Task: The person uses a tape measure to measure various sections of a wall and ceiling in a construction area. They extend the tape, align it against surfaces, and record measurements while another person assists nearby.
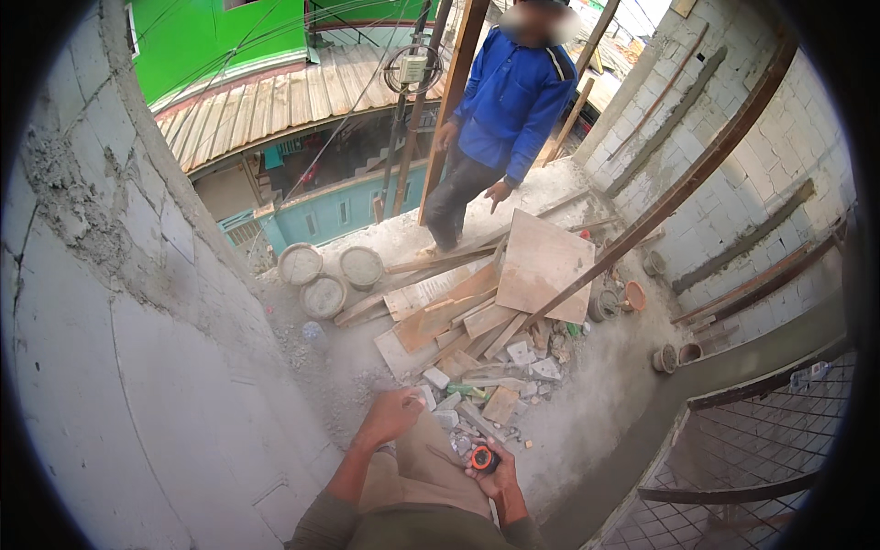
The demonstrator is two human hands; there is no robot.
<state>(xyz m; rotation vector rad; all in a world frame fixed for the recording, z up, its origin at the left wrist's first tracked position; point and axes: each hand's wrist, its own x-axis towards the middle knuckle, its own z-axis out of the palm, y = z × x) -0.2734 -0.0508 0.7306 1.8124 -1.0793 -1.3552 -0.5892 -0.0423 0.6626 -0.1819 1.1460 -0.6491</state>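
Observation:
My right hand [496, 473] is wrapped round a compact black tape measure [483, 458] with an orange ring on its face, held beside my right thigh. Over my left knee, my left hand [392, 414] has its fingers curled together; whether anything lies inside them is hidden. Just beyond my knees lies a heap of broken blocks and rubble [496, 383]. Behind it, wooden boards and planks [439, 316] are piled, with a large square plywood sheet [543, 263] leaning on top.
A person in a blue shirt [515, 96] stands beyond the boards. Round mortar-filled buckets [324, 297] stand at the left. A slanting wooden beam [674, 203] crosses the right side. Block walls [119, 312] flank me, and a metal grille [733, 458] is at lower right.

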